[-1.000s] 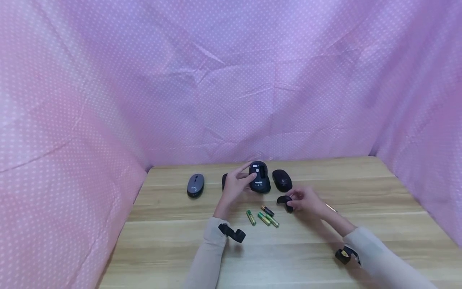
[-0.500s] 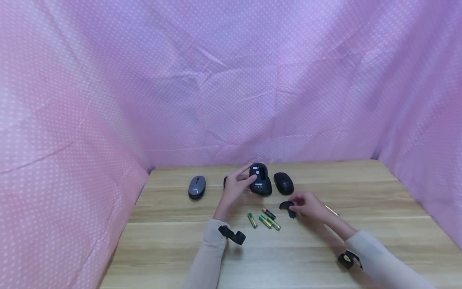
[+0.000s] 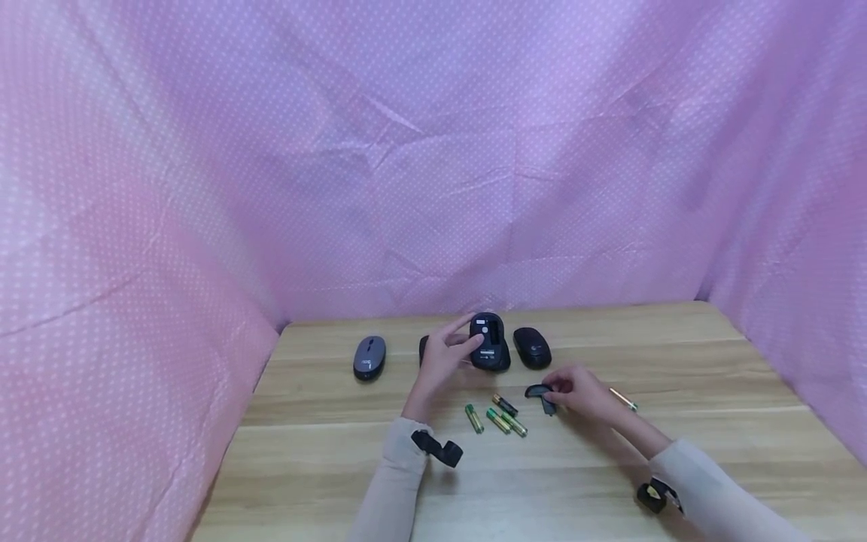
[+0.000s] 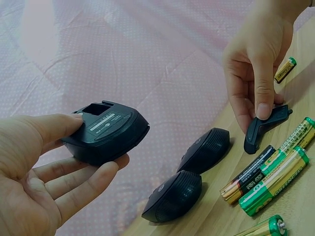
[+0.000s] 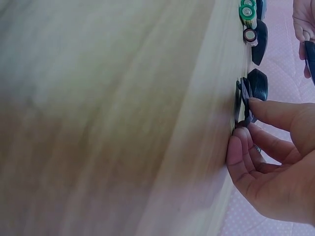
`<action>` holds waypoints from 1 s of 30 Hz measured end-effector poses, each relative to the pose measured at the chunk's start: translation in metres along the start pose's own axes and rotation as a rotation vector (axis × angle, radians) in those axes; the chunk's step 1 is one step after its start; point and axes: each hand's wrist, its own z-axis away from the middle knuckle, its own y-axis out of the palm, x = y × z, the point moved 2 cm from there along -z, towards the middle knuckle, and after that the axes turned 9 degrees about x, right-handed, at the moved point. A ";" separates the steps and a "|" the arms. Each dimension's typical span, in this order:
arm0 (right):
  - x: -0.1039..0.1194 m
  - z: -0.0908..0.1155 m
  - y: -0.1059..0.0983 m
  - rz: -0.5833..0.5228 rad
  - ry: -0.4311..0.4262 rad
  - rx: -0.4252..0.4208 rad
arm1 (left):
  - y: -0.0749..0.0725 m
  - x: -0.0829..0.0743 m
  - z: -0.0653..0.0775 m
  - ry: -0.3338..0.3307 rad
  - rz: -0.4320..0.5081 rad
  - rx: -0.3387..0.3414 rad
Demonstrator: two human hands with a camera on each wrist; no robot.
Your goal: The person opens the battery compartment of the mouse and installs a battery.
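Observation:
My left hand (image 3: 442,363) grips a black computer mouse (image 3: 489,354) raised above the table, its underside turned up and an uncovered battery slot showing. In the left wrist view the thumb presses the underside of that mouse (image 4: 110,130) while the fingers support it from below. Between thumb and fingers my right hand (image 3: 581,391) pinches a black curved battery cover (image 4: 268,127), close over the tabletop. Nearby lie a black-and-gold battery (image 3: 504,405) and several green-and-gold batteries (image 3: 474,418). The right wrist view shows the cover (image 5: 246,96) almost edge-on.
A second black mouse (image 3: 532,348) sits at the back, right of the held one. Farther left is a grey mouse (image 3: 369,357); another dark mouse (image 3: 423,348) is mostly hidden behind the left hand. One battery (image 3: 624,400) lies beyond the right wrist. Pink dotted cloth (image 3: 433,165) surrounds the wooden table (image 3: 325,467).
The right hand has lowered the battery cover slightly toward the table and tilted it, so its greyish inner side now shows. The left hand keeps its grip on the mouse almost unmoved.

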 end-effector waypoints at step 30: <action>-0.028 0.031 -0.096 0.334 0.069 0.255 | 0.006 0.002 0.001 -0.010 -0.070 -0.004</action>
